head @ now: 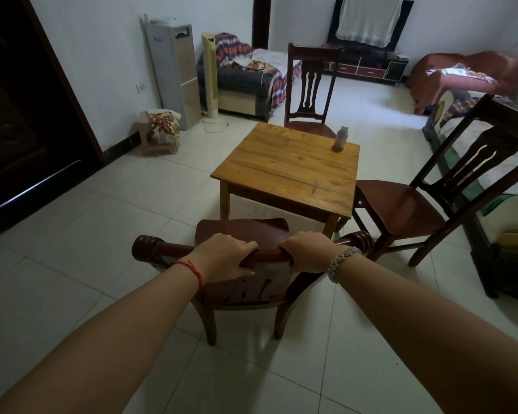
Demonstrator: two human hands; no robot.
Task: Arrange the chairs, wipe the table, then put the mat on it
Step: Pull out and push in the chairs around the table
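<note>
A small square wooden table stands mid-room with a small bottle near its far right corner. Right in front of me is a dark wooden chair, its seat facing the table's near edge. My left hand and my right hand both grip its top rail, side by side. A second chair stands at the table's far side. A third chair sits at the right side, turned at an angle. No mat or cloth shows.
A dark door is at the left. A tall appliance, a tower fan and a covered stool line the far wall. Sofas stand at the back, and a bed frame runs along the right. The floor is pale tile.
</note>
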